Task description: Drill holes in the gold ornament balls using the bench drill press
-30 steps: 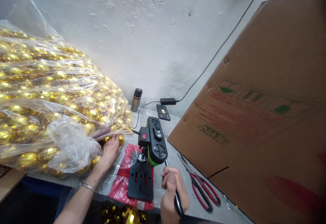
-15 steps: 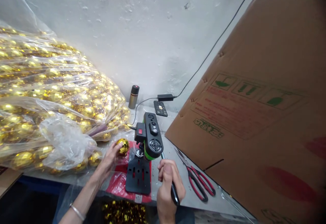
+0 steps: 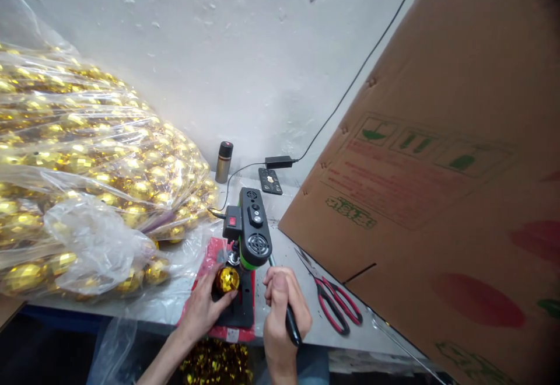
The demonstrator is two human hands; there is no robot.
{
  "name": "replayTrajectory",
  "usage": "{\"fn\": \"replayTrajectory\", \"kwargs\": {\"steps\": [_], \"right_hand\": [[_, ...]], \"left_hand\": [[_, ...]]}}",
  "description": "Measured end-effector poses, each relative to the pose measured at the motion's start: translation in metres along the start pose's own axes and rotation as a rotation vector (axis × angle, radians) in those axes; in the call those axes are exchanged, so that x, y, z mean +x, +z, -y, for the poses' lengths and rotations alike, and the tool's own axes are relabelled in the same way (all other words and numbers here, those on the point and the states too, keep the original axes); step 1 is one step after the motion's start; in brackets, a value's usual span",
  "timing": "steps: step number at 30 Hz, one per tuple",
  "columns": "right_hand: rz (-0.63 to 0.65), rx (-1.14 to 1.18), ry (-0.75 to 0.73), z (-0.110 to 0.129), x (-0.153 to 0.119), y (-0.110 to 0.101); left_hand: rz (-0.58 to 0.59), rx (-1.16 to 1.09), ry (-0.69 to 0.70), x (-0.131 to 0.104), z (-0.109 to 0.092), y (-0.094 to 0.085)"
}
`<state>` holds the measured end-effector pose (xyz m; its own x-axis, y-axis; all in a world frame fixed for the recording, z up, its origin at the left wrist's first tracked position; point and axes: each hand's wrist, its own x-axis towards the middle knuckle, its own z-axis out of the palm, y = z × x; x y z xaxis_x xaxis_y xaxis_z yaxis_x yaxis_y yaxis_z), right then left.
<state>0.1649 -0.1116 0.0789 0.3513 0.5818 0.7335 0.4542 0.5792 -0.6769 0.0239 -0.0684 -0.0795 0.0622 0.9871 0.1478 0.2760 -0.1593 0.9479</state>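
My left hand [image 3: 203, 303] grips a shiny gold mirrored ball [image 3: 228, 279] between thumb and fingers. The ball is over the black slotted base plate [image 3: 236, 318] of a small black machine [image 3: 256, 234] with round vents and a green band. Whether the ball touches the machine is hidden. On the right side, my right hand [image 3: 286, 309] is closed around the black handle [image 3: 293, 328] of a lever that runs up toward the machine. A red plastic-wrapped pad [image 3: 186, 309] lies beneath the base plate.
A big clear bag of gold balls [image 3: 87, 140] fills the left. Red-handled scissors [image 3: 330, 294] lie beside a large cardboard box [image 3: 415, 169] on the right. Behind the machine are a spray can [image 3: 223, 163], a phone [image 3: 270, 181] and a power adapter [image 3: 279, 162]. Gold balls [image 3: 214, 364] sit below the table edge.
My left hand has brought the gold ball rightward and down, from beside the machine to over its base plate. My right hand keeps its hold on the lever handle. The view has shifted slightly.
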Motion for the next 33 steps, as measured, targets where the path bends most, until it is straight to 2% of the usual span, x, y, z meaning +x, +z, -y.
{"fn": "replayTrajectory", "kwargs": {"steps": [7, 10, 13, 16, 19, 23, 28, 33], "right_hand": [[0.023, -0.019, 0.02, -0.003, -0.005, -0.002], [0.018, -0.007, 0.009, -0.003, -0.005, -0.001], [0.023, -0.008, 0.021, -0.003, -0.006, -0.002], [0.027, -0.021, 0.02, -0.002, -0.005, -0.003], [0.029, -0.03, 0.015, -0.001, -0.004, -0.004], [0.036, -0.042, 0.0, -0.002, -0.006, -0.007], [0.066, -0.052, -0.014, -0.015, -0.017, -0.009], [-0.022, -0.066, -0.041, -0.031, -0.035, -0.003]], "left_hand": [[0.086, 0.222, 0.276, -0.009, 0.001, -0.007], [0.138, 0.253, 0.33, -0.012, -0.002, -0.01], [0.178, 0.266, 0.338, -0.007, -0.007, -0.009], [0.169, 0.294, 0.301, 0.004, -0.01, -0.006], [0.153, 0.318, 0.263, 0.012, -0.007, -0.002], [0.202, 0.273, 0.252, 0.014, -0.001, 0.001], [0.225, 0.244, 0.218, 0.013, 0.0, -0.001], [0.237, 0.221, 0.2, 0.013, -0.001, -0.001]]}}
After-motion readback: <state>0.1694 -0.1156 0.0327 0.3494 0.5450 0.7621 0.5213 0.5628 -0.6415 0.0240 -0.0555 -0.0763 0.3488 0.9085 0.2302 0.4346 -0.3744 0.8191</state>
